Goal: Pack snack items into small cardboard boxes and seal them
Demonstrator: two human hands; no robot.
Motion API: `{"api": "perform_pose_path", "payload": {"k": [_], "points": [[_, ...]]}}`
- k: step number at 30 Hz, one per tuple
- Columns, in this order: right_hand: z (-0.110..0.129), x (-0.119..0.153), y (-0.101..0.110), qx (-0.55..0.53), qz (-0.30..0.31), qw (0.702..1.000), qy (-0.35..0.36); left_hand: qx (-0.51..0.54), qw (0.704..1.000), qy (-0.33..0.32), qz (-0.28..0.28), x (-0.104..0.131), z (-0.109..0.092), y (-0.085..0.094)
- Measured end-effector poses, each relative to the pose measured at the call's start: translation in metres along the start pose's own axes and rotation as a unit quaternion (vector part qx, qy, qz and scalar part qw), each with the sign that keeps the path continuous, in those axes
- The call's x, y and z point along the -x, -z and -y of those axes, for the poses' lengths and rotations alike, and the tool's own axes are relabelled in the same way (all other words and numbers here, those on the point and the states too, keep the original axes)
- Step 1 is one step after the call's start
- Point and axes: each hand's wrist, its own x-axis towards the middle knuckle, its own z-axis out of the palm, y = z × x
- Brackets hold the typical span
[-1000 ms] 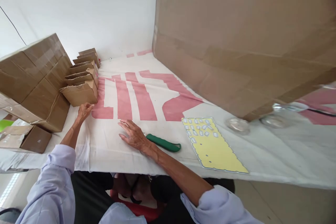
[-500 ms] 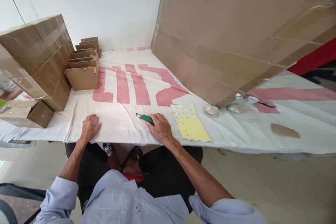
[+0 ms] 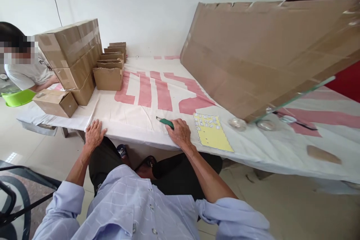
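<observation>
My right hand (image 3: pixel 180 133) is closed round a green utility knife (image 3: pixel 165 122) and rests at the front of the table. The knife's blade end points left, away from the fingers. My left hand (image 3: pixel 95 133) lies on the table's front edge with its fingers stretched out, holding nothing. Just right of my right hand is a yellow sheet (image 3: pixel 215 138) with small whitish pieces on its upper part. Pale cloth with red shapes (image 3: pixel 144 90) covers the table between and beyond my hands.
Stacked, taped cardboard boxes (image 3: pixel 73 50) stand at the left, with a row of open cartons (image 3: pixel 107 79) beside them. A big cardboard sheet (image 3: pixel 253 52) leans at the back right. A person (image 3: pixel 26 75) is at the far left, near a green basin (image 3: pixel 18 98).
The view has swung left, bringing the person and the green basin into sight. Both hands keep nearly the same places on the table, and the knife stays in my right hand.
</observation>
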Motion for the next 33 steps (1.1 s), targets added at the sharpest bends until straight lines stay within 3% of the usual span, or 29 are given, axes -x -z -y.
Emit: {"api": "perform_pose_path", "payload": {"k": [7, 17, 22, 26, 33], "points": [[-0.001, 0.000, -0.003, 0.016, 0.001, 1.000, 0.006, -0.013, 0.995, 0.101, 0.014, 0.027, 0.050, 0.023], [-0.003, 0.002, -0.010, 0.031, -0.005, 0.999, 0.012, -0.027, 0.990, 0.140, 0.017, 0.031, 0.081, 0.042], [-0.005, 0.001, -0.011, 0.033, -0.014, 0.999, 0.018, -0.037, 0.985, 0.169, 0.019, 0.027, 0.098, 0.063], [-0.007, 0.001, -0.013, 0.035, -0.018, 0.999, 0.019, -0.051, 0.980, 0.190, 0.022, 0.016, 0.099, 0.076], [-0.008, 0.004, -0.015, 0.035, -0.038, 0.998, 0.028, -0.041, 0.982, 0.186, 0.012, 0.018, 0.088, 0.066]]}}
